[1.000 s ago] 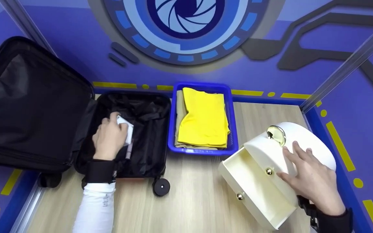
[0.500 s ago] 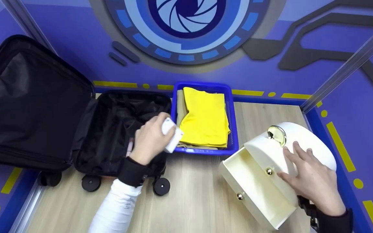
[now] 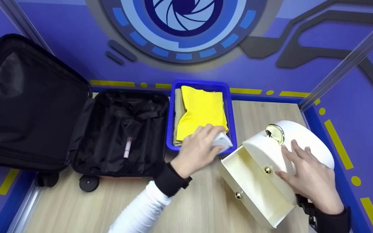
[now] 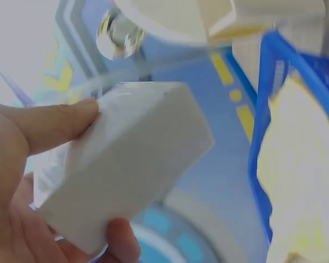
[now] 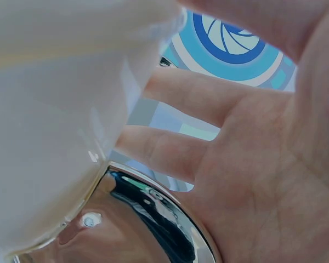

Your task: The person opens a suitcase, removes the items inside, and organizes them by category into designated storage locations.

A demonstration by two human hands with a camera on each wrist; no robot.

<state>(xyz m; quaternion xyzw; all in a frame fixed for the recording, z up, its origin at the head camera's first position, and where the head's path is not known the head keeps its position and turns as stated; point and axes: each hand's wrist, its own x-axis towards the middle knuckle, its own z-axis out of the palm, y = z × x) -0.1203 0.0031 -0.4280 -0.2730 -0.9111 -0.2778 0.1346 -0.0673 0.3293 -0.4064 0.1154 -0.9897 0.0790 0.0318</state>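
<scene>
My left hand (image 3: pixel 197 150) grips a small white box (image 3: pixel 222 141) between thumb and fingers, over the front right part of the blue basket. In the left wrist view the plain white box (image 4: pixel 137 159) shows its flat sides, the thumb on one face and the fingers beneath. My right hand (image 3: pixel 312 178) is spread, fingertips resting on the rounded top of a white cosmetics organizer (image 3: pixel 303 139). Its lower drawer (image 3: pixel 257 181) is pulled out, with nothing visible inside. In the right wrist view the organizer's white wall (image 5: pixel 60 109) meets straight fingers.
An open black suitcase (image 3: pixel 118 168) stands at the left, its lid (image 3: pixel 31 106) leaning back; a slim pink tube (image 3: pixel 127 148) lies inside. The blue basket (image 3: pixel 169 129) holds a folded yellow cloth (image 3: pixel 202 110) over beige fabric (image 3: pixel 177 106). A printed wall (image 3: pixel 206 71) closes the back.
My left hand has carried the white box out of the suitcase and rightward, past the front of the basket toward the organizer. My right hand stays in place on the organizer.
</scene>
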